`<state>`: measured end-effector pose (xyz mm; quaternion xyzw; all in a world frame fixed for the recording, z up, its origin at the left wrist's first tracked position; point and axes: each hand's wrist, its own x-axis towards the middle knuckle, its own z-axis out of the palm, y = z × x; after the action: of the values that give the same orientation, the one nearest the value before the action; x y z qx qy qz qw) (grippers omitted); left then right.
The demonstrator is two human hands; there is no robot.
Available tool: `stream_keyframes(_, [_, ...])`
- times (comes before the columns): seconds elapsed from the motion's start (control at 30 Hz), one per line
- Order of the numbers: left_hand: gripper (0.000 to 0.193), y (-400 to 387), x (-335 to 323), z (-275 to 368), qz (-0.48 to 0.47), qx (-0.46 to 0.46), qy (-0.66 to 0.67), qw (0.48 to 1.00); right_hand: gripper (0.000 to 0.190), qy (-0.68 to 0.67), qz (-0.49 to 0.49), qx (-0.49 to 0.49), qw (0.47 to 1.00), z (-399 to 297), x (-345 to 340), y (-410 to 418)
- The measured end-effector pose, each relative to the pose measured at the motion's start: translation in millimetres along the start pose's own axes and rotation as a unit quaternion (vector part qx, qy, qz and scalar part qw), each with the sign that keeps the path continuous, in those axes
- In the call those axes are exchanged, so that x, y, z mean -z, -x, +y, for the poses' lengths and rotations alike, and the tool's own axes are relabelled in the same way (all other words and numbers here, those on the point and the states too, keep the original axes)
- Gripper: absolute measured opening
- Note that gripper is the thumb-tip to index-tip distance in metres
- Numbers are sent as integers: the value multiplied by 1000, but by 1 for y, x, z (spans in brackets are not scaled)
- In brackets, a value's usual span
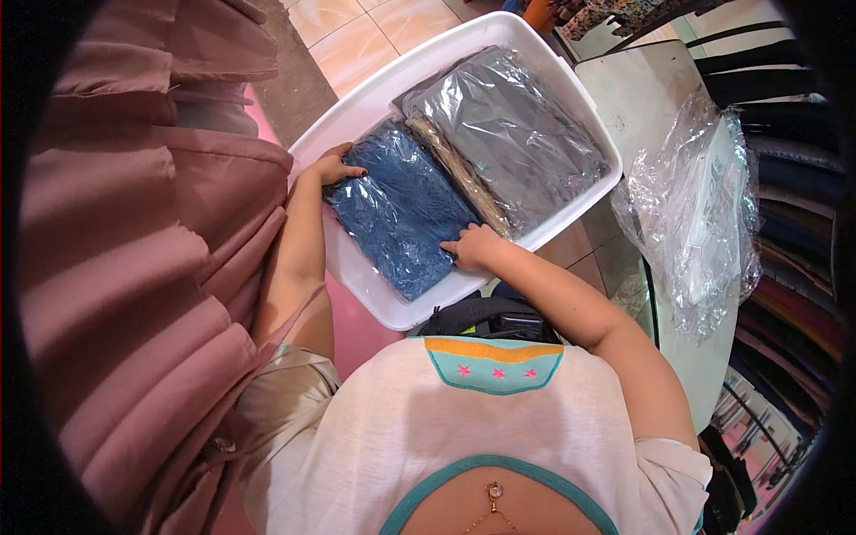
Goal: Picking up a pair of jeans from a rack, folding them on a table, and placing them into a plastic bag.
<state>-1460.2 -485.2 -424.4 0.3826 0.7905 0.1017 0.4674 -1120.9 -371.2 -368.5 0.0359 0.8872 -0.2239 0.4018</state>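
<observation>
A white plastic tub (438,50) holds folded garments in clear plastic bags. In its near left part lies a blue bagged garment (401,200). My left hand (333,166) grips its upper left edge, thumb on top and fingers down its side. My right hand (473,247) rests at its lower right corner, thumb and a finger on the plastic; the other fingertips are partly hidden. Beside the blue one, a tan bagged item (461,174) stands narrow side up, and a grey bagged garment (508,134) fills the far right of the tub.
Dusty-pink ruffled garments (147,267) hang close on my left. At the right, crumpled clear plastic bags (695,221) lie on a pale tabletop (628,87). Beyond it hangs a dense row of dark clothes (789,221). Tiled floor (354,40) shows behind the tub.
</observation>
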Motion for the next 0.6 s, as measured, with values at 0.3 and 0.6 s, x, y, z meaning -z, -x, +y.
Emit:
stream_keyframes(0.3, [84, 7, -1, 18, 26, 42, 34, 998, 45, -110, -37, 101, 988, -25, 30, -3])
stream_keyframes(0.6, [47, 2, -8, 19, 97, 62, -47, 992, 54, -121, -220, 173, 952, -41, 3, -31])
